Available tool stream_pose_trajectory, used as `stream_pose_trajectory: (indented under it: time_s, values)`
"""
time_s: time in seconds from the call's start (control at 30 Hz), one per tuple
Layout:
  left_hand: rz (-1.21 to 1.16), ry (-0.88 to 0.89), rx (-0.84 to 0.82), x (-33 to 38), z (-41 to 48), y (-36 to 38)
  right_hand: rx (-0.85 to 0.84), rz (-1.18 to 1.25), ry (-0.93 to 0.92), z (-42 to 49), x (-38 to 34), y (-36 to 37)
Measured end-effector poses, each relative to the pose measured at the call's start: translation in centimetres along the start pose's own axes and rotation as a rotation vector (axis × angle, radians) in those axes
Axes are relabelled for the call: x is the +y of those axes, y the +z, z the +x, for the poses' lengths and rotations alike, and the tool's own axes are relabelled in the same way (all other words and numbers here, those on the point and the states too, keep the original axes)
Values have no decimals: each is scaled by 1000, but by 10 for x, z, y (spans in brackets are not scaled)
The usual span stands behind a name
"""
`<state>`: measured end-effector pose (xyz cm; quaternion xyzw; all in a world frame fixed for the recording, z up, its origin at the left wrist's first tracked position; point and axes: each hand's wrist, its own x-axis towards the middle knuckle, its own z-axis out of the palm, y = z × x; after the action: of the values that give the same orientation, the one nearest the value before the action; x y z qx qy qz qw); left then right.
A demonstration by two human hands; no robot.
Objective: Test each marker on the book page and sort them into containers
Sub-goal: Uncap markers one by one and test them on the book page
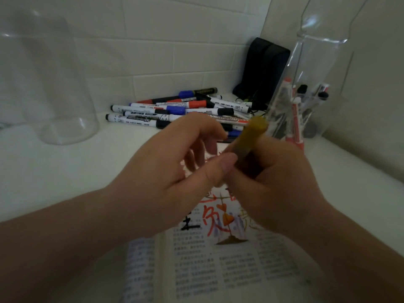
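While right hand (273, 182) grips one yellow marker (249, 138), two containers (65, 106) (306, 84), one book (196, 270).

A stubby yellow plastic marker (251, 138) is held tilted above the open printed book (218, 263), gripped by the fingers (262, 165) of the right hand (273, 184). The book is laid flat on the white tabletop (65, 171), its page marked with red, black and yellow strokes. A pile of capped whiteboard markers (179, 110) is heaped behind it. One tall clear container (54, 88) is stood at the left; another clear container (310, 62), at the right, is loaded with upright markers (295, 127).
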<state>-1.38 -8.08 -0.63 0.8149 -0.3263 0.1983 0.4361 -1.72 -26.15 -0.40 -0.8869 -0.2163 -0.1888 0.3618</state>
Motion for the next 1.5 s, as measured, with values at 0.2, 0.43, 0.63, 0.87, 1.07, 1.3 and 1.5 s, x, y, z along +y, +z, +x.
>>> stream_pose_trajectory:
  time_s: [0.2,0.43,0.63,0.87,1.07,1.3,1.5]
  values:
    - [-274,-262,-271,-5,3,2,-97,846,310,0,3,-6]
    - [-64,-339,-496,-5,9,-4,-91,633,173,-1,6,-1]
    - [-172,-306,-440,1,6,-2,-54,649,218,0,2,1]
    - [-159,-233,-347,-2,6,0,-40,835,224,-5,-6,3]
    - [-177,-258,-361,1,6,1,-27,819,219,-6,-6,-2]
    - [-179,-466,-469,-11,6,-4,292,897,398,7,11,-29]
    - [-112,-517,-427,-22,5,3,116,639,478,2,25,-51]
